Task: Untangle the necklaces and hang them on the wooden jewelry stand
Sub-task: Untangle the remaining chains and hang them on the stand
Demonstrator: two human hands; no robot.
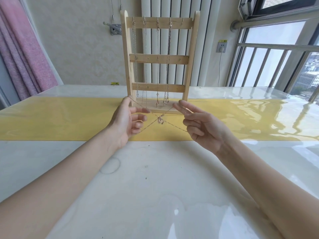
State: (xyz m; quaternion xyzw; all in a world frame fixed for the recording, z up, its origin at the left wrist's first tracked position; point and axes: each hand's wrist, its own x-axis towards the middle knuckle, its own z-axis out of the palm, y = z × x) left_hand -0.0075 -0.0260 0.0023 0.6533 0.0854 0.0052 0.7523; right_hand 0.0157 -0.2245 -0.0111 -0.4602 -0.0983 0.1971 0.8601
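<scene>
Head view: left hand (126,120) and right hand (202,125) each hold gold necklace (160,120) stretched crossed between them above worktop (155,178); wooden jewelry stand (159,59) just beyond, 4 chains (157,66) hung.

stand (159,59): pale bare wood, matt | necklace (160,120): fine gold-coloured metal chain | table (155,178): glossy, smooth

Bright daylight is coming in from the window (276,54) at two o'clock, glaring on the shiny table (259,118); edges are bending.
</scene>
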